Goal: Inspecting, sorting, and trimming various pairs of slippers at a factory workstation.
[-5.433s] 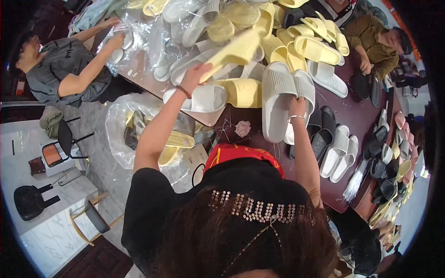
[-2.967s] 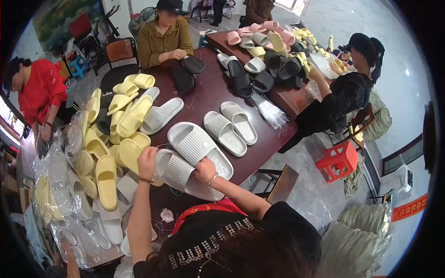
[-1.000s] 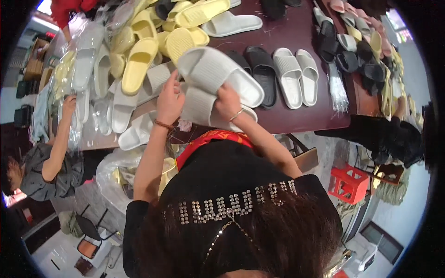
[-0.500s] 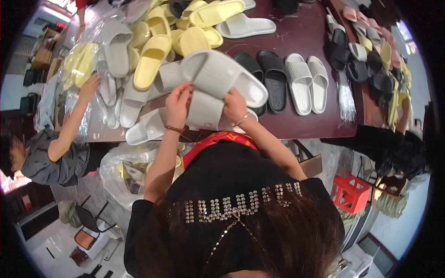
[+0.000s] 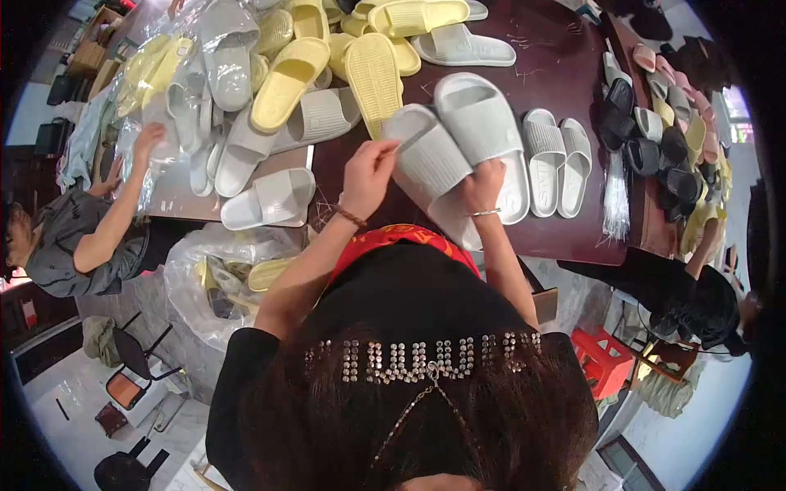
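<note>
Over the table's near edge, my right hand [image 5: 485, 186] grips a pair of grey slide sandals, its fingers closed where the two meet. The grey slide on the left [image 5: 430, 151] tilts toward me; the grey slide on the right [image 5: 481, 119] is higher and farther from me. My left hand [image 5: 367, 178] is beside the left slide's strap, thumb and fingertips pinched together. Whether something thin sits in that pinch cannot be made out. To the left, a single grey slide [image 5: 270, 199] rests at the table edge. The held pair covers whatever lies beneath it.
Yellow slides [image 5: 291, 82] and grey ones are heaped on the dark red table [image 5: 548, 74]. White-soled slides [image 5: 544, 168] stand right of my hands, then clear plastic strips [image 5: 616, 188]. Co-workers' arms [image 5: 123, 200] reach in at both sides. A plastic bag [image 5: 213, 270] holds slides below.
The pair of grey slides has moved right, now covering the black slides. My left hand has come away from the strap into a pinch beside it. My view has shifted slightly.
</note>
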Demonstrator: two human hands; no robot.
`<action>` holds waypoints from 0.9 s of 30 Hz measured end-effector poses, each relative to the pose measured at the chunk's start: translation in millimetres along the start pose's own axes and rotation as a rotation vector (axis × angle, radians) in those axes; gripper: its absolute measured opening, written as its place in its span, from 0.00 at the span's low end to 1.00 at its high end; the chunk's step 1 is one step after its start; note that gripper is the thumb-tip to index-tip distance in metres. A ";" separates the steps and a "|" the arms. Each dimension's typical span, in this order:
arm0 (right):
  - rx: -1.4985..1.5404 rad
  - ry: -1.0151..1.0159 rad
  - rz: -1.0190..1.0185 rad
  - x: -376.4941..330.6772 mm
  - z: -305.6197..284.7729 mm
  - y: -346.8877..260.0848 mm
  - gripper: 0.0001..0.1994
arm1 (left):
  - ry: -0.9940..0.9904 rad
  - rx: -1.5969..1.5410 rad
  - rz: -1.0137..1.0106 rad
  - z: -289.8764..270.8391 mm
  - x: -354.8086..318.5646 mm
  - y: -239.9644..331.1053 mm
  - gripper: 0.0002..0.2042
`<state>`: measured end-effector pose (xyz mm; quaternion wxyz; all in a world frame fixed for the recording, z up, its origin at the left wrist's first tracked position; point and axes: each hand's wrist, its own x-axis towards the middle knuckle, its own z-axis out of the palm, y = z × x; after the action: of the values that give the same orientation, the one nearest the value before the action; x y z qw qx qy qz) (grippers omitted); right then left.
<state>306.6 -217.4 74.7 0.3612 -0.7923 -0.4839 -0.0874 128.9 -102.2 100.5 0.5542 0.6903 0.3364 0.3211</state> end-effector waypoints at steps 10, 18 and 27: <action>0.056 -0.130 -0.215 -3.5 18.6 -35.8 0.16 | -0.243 0.256 -0.116 -7.9 32.1 9.6 0.18; 0.020 -0.282 -0.303 10.4 -2.9 -33.2 0.19 | -0.383 -0.346 -0.373 -23.0 43.3 -7.4 0.13; -0.156 -0.102 -0.013 44.0 -43.4 29.4 0.31 | -0.413 -0.452 -0.434 -42.8 67.5 -13.8 0.12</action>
<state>362.9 -222.9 113.3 0.2729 -0.8183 -0.4984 -0.0866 130.7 -21.1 99.4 0.8040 0.5134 0.2767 0.1162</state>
